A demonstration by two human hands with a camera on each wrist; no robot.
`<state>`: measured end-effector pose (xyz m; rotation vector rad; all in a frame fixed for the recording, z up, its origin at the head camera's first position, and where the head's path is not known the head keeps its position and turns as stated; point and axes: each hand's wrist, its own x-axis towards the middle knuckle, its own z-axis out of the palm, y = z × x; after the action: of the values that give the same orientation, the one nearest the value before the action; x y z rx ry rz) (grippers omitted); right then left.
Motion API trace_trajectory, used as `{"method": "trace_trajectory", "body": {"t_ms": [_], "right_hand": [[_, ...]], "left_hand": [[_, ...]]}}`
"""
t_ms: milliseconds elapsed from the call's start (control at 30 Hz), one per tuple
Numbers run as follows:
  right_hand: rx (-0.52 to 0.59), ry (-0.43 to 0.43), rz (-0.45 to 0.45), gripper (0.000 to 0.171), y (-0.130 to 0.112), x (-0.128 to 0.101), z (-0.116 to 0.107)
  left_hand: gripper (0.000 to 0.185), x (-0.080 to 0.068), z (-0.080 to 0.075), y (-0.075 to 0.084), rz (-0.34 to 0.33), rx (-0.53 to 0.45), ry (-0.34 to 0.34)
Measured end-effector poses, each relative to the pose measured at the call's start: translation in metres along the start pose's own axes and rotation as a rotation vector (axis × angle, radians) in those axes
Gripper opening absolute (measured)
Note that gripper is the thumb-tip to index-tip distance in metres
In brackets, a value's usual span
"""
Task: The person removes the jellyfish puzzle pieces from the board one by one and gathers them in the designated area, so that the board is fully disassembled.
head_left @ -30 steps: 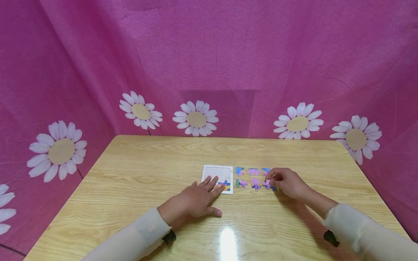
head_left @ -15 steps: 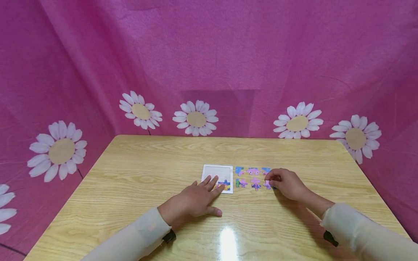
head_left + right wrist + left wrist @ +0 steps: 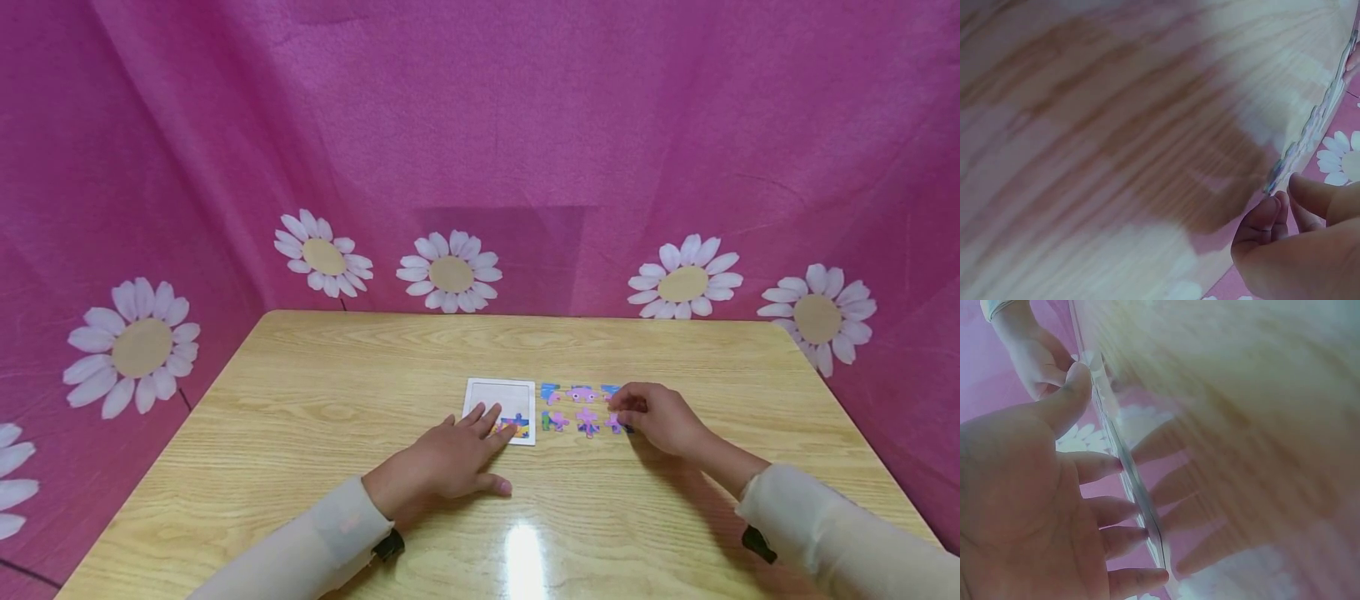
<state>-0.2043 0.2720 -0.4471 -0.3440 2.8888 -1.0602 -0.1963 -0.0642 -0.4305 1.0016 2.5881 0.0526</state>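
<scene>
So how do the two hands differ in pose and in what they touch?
The left hand lies flat, fingers straight and spread, fingertips on the near edge of the white puzzle board; the right hand is curled, fingertips bunched at a loose purple puzzle piece. The left hand lies nearer the person, the right hand farther out, beside the loose pieces. Both rest on the wooden table in pale sleeves.
</scene>
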Motion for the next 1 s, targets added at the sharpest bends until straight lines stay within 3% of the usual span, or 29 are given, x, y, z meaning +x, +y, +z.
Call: {"method": "trace_trajectory", "body": {"t_ms": [467, 1000], "right_hand": [[0.057, 0.012, -0.023, 0.013, -0.019, 0.010, 0.005], [0.116, -0.016, -0.036, 0.015, -0.045, 0.024, 0.022]], "left_hand": [[0.087, -0.003, 0.000, -0.001, 0.002, -0.016, 0.013], [0.083, -0.025, 0.000, -0.014, -0.044, -0.090, -0.008]]}}
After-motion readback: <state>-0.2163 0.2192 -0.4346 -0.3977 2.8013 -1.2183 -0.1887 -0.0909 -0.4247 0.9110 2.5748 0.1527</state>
